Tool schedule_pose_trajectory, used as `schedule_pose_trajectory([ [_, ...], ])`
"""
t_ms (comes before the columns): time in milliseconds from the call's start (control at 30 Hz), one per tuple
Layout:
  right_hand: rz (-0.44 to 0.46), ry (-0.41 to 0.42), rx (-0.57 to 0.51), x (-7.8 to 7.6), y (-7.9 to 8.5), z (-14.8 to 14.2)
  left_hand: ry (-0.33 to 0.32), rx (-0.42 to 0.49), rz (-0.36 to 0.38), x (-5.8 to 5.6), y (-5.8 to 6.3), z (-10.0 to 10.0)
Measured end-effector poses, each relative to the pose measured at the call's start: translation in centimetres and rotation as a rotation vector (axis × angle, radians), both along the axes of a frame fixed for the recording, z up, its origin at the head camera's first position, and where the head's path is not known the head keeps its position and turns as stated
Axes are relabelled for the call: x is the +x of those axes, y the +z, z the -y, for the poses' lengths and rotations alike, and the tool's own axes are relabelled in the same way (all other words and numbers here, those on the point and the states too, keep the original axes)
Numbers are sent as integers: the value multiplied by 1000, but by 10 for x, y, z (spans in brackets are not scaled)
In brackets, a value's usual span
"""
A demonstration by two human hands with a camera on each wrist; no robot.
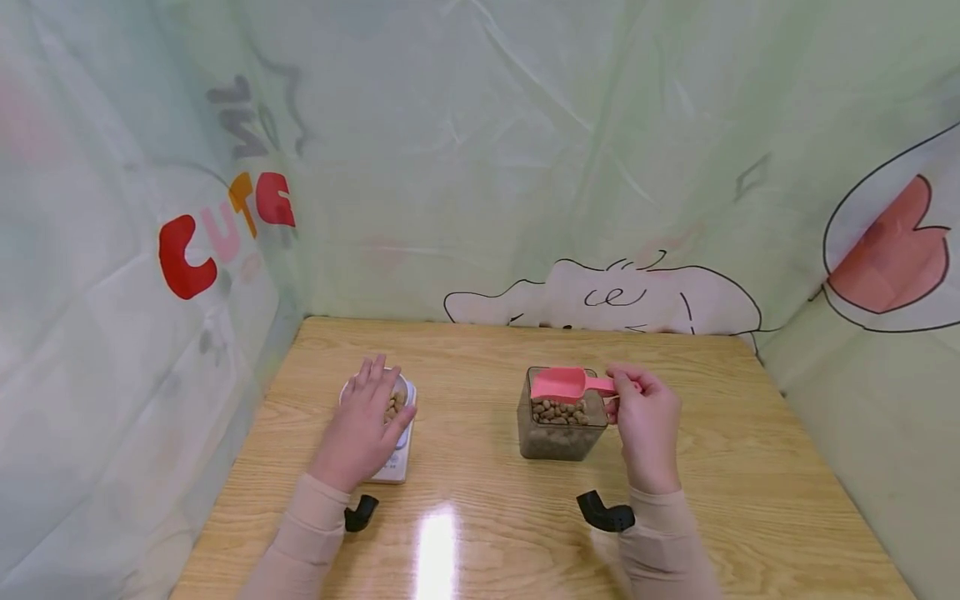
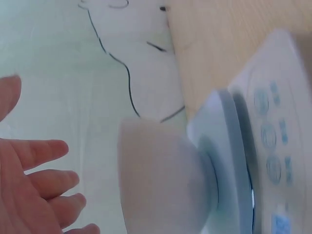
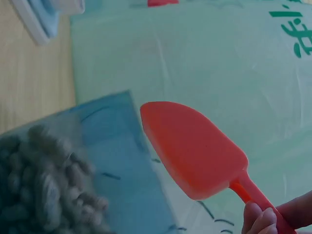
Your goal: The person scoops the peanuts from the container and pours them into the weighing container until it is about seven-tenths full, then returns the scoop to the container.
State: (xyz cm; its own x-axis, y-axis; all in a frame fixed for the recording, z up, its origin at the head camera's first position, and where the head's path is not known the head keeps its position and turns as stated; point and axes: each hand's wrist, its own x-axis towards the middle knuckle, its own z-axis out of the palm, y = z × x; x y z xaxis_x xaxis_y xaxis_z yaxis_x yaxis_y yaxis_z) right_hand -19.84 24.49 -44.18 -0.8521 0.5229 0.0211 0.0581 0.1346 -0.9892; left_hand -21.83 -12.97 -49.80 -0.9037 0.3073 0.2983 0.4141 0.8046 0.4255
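Note:
My right hand (image 1: 649, 423) pinches the handle of a pink scoop (image 1: 558, 383) over a clear square container (image 1: 553, 447). In the right wrist view the scoop bowl looks smooth, and its handle runs between thumb and fingers. Brown nut-like pieces (image 1: 551, 413) partly fill the container. On the left, my left hand (image 1: 362, 429) hovers over a small white bowl (image 2: 163, 178) with its fingers straight and spread. The bowl sits on a white kitchen scale (image 2: 275, 117); similar pieces (image 1: 395, 405) show in it beside the thumb, and the hand hides the rest.
The wooden table (image 1: 472, 500) carries the scale at left and the container right of the middle. Patterned fabric curtains (image 1: 480, 183) enclose its back and sides. A black wrist mount (image 1: 606, 512) shows by the right sleeve, and another black mount (image 1: 362, 513) by the left.

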Motion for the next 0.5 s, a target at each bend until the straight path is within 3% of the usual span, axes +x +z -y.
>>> schedule_pose_trajectory([
  [200,50,5,109,7,-16,-14,-67,13,-73,7,-6,-15],
  [500,123,67,232,16,-32,-26,-100,-25,-77,16,-12,-30],
])
